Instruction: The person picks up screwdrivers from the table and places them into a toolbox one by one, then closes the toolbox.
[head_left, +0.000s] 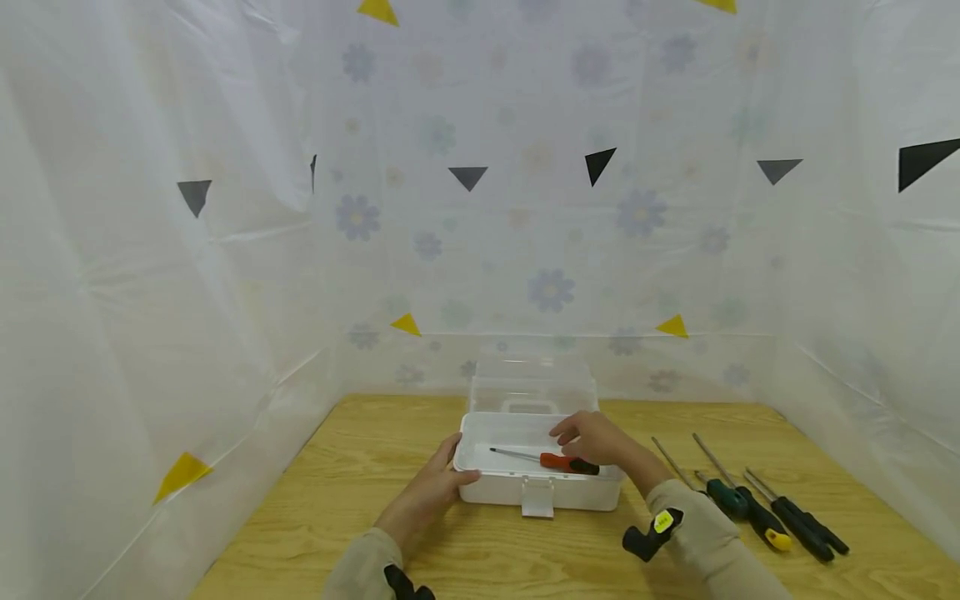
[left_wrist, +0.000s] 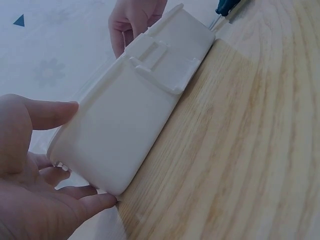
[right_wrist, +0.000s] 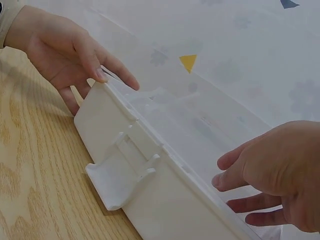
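Observation:
A white plastic box (head_left: pixel 495 492) with a front latch (head_left: pixel 537 497) stands on the wooden table, its clear lid (head_left: pixel 532 383) tipped up behind it. An orange-and-black screwdriver (head_left: pixel 555 460) lies inside. My left hand (head_left: pixel 431 487) rests against the box's left end, thumb on the rim and fingers fairly straight along the wall (left_wrist: pixel 130 120). Just above the screwdriver's handle, my right hand (head_left: pixel 592 440) hovers over the box's right half. Its fingers (right_wrist: pixel 235 177) are loosely bent with nothing between them.
Several screwdrivers lie on the table right of the box, among them a green-handled one (head_left: pixel 726 497), a black-and-yellow one (head_left: pixel 761 521) and a black one (head_left: pixel 806 525). White sheeting with flower prints and triangle marks walls in the table on three sides.

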